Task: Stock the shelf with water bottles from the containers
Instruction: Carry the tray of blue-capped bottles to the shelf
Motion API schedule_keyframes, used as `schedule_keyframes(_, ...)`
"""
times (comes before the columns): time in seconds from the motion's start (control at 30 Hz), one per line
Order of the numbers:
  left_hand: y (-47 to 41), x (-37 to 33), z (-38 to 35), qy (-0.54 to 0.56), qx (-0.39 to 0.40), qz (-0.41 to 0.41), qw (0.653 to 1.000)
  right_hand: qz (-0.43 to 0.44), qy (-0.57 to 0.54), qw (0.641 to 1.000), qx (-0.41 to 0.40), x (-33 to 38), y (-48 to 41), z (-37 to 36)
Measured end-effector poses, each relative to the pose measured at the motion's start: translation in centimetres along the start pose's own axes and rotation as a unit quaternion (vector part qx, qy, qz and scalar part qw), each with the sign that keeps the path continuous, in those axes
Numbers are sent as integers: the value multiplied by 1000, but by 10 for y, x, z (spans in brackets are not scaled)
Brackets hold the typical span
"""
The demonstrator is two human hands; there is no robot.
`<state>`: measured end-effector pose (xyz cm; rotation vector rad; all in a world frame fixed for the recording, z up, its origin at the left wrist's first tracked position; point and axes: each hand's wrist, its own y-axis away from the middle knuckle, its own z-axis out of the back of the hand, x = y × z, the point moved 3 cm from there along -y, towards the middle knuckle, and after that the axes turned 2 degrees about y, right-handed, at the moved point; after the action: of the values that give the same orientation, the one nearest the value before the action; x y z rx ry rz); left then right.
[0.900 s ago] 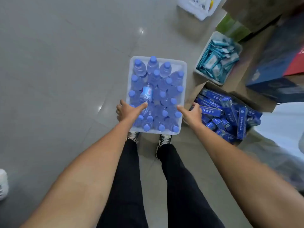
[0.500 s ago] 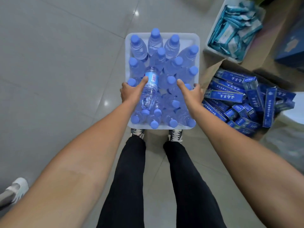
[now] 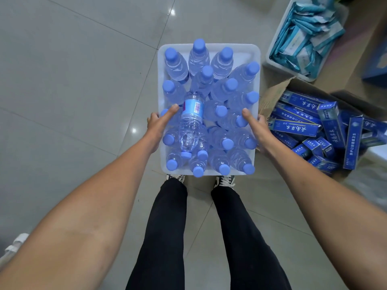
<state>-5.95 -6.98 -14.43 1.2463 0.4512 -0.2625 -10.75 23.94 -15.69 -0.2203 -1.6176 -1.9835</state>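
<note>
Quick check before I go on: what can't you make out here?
Head view:
- Shelf: outside the frame.
- Fingertips of left hand and right hand, gripping the bin: hidden below its rim.
- Bin floor: covered by bottles.
- Lying bottle: label print too small.

left hand (image 3: 158, 124) and right hand (image 3: 257, 127) grip the tray (image 3: 209, 47); arms outstretched

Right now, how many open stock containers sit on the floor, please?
3: white tub of water bottles at the feet, clear bin of teal packets upper right, cardboard box of blue cartons right of the tub. More possibly offscreen.
</note>
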Motion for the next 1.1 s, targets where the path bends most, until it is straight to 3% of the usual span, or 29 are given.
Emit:
schedule_keyframes(0.27, -8, -8, 18, -67, 136, -11, 988, 12, 82, 991, 101, -1, -6, 19)
schedule_keyframes(0.43, -10, -7, 18, -55, 95, -21, 994, 3, 115, 985, 129, 0, -7, 21)
schedule_keyframes(0.83, 8, 7, 29, -8, 28, -60, 998, 75, 127, 988, 50, -3, 24, 14)
schedule_keyframes(1.1, 56, 18, 58, 17, -7, -79, 997, 99, 88, 990, 41, 9, 80, 1)
